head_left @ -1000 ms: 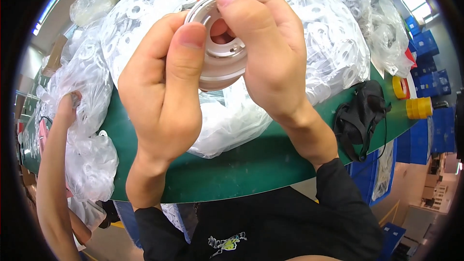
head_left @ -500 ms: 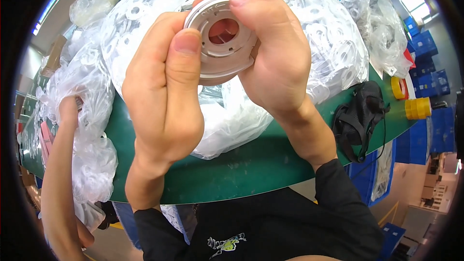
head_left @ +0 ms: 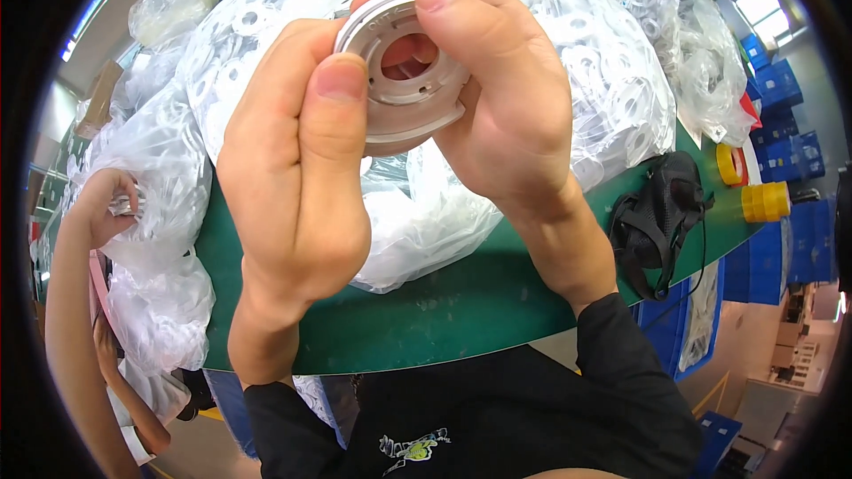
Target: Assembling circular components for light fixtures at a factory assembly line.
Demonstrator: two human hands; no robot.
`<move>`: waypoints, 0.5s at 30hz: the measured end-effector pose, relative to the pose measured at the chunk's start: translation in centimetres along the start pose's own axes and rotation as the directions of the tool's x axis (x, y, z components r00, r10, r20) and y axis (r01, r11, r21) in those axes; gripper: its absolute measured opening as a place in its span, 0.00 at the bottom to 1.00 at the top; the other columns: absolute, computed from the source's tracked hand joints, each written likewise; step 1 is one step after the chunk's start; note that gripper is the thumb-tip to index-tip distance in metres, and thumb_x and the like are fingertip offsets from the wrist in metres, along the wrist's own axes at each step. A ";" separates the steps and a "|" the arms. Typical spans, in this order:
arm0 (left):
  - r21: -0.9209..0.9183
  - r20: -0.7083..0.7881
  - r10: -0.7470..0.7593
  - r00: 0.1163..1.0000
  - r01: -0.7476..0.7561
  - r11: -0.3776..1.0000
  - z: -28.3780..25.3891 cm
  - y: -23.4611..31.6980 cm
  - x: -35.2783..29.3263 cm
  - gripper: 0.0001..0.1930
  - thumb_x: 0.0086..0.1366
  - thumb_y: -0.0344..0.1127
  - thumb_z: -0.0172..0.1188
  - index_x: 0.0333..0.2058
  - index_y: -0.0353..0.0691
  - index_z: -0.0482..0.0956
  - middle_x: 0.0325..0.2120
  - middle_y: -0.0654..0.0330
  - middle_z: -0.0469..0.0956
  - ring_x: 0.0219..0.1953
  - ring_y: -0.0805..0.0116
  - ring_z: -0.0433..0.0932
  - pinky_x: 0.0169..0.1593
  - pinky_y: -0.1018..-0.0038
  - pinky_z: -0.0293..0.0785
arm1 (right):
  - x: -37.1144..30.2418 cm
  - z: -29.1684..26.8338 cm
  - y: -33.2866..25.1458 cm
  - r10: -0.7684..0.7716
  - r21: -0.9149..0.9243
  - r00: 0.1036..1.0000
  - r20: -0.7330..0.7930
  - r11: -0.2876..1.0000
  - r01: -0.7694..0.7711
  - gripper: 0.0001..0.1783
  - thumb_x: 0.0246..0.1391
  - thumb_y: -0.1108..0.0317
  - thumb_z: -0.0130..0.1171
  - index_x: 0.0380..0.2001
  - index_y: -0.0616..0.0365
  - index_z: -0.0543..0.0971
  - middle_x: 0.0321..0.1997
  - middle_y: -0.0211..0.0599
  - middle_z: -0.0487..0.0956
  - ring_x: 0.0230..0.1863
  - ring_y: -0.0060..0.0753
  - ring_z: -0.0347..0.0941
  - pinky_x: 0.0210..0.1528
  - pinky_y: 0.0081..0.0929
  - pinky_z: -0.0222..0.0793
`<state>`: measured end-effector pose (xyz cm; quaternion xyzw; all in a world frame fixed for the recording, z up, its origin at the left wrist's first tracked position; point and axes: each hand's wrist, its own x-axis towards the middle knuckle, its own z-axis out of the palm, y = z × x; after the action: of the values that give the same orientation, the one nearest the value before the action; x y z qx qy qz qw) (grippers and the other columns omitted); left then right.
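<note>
Both my hands hold up a round white plastic part (head_left: 399, 111) with a raised rim, small slots and a hole through its middle. My left hand (head_left: 306, 160) grips its left edge, thumb pressed on the face near the rim. On the other side my right hand (head_left: 515, 80) wraps over the top and right edge, its thumb on the rim. Fingers behind the part show through the hole. Beneath and behind lies a large clear plastic bag (head_left: 612, 98) filled with many white ring-shaped parts.
At the left a co-worker's hand (head_left: 111, 204) holds a small part beside another plastic bag (head_left: 169, 293). A black mesh strapped item (head_left: 661, 222) and yellow tape rolls (head_left: 765, 202) lie on the right of the green table (head_left: 426, 328). Blue bins (head_left: 799, 155) stand beyond.
My hands and the white part have barely shifted; my right thumb moved slightly up and left. The co-worker's hand at left came out of the bag with a small part.
</note>
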<state>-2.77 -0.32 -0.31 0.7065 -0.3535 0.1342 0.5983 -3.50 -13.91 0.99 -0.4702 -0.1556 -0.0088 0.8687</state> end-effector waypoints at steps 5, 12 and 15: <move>0.033 0.005 0.024 1.000 -0.024 0.999 0.1 0.1 0.0 0.18 0.65 0.35 0.40 0.48 0.26 0.64 0.38 0.55 0.70 0.41 0.73 0.68 0.45 0.82 0.61 | -0.2 -0.1 0.0 -0.011 0.034 1.000 0.024 0.999 0.010 0.10 0.57 0.67 0.43 0.38 0.63 0.68 0.33 0.31 0.72 0.32 0.16 0.66 0.36 0.15 0.62; -0.019 -0.036 -0.087 0.996 0.086 0.996 -0.6 0.4 0.1 0.17 0.64 0.34 0.41 0.45 0.25 0.67 0.34 0.56 0.71 0.36 0.75 0.70 0.40 0.87 0.62 | 0.1 -0.5 1.4 -0.338 0.019 0.919 0.203 0.940 0.342 0.08 0.52 0.70 0.50 0.33 0.65 0.68 0.23 0.30 0.71 0.24 0.14 0.64 0.25 0.13 0.63; 0.065 -0.051 -0.012 0.999 0.016 0.998 -0.9 0.0 -0.1 0.16 0.64 0.33 0.44 0.43 0.25 0.69 0.31 0.59 0.72 0.31 0.78 0.69 0.33 0.89 0.61 | 0.4 -0.1 2.1 -0.472 -0.109 0.863 0.183 0.862 0.495 0.08 0.52 0.71 0.50 0.32 0.64 0.67 0.23 0.30 0.71 0.25 0.14 0.65 0.26 0.14 0.64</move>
<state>-2.66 0.58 -0.12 0.7243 -0.3287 0.1594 0.5847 -2.75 -12.77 -0.64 -0.4802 -0.3323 -0.2034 0.7859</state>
